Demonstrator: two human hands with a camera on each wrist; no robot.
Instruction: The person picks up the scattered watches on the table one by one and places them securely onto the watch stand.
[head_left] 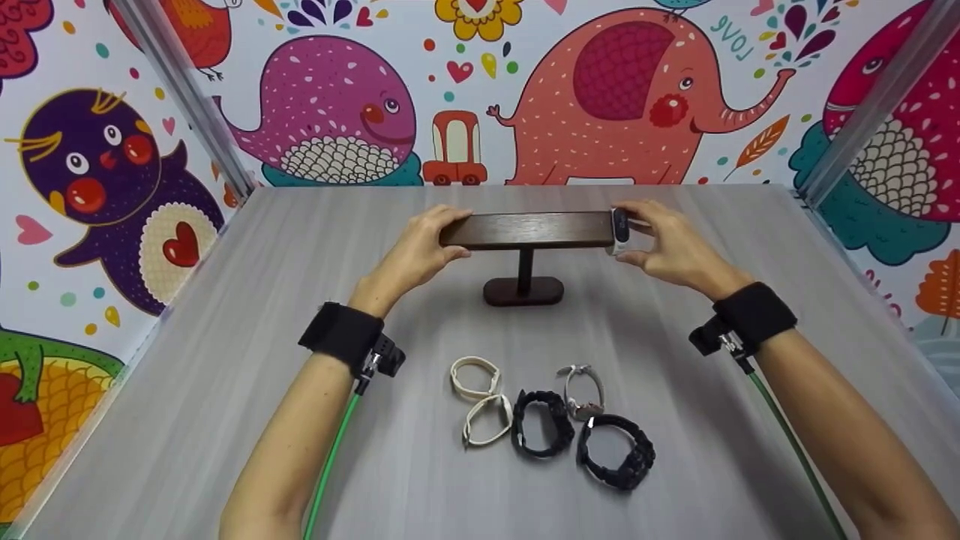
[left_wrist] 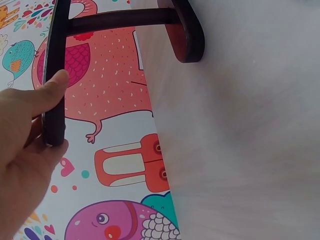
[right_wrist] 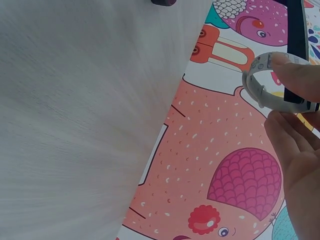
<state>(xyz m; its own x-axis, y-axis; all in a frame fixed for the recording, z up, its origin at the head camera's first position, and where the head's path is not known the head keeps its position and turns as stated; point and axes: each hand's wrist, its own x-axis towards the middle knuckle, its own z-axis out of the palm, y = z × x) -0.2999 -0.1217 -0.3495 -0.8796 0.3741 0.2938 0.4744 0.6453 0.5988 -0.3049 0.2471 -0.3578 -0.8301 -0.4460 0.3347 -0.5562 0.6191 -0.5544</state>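
Note:
A dark brown wooden T-shaped watch stand stands upright on the table, its oval base flat on the surface. My left hand grips the left end of its bar, thumb below and fingers over the top; the left wrist view shows the bar between thumb and fingers. At the bar's right end, my right hand pinches a white-banded watch with a dark face. In the right wrist view the looped white band encircles the tip of the bar, with the thumb on it.
In front of the stand lie two cream watches, two black watches and a silver-grey watch. Cartoon-printed walls border the grey table at the back and sides. Green cables run from both wrist straps.

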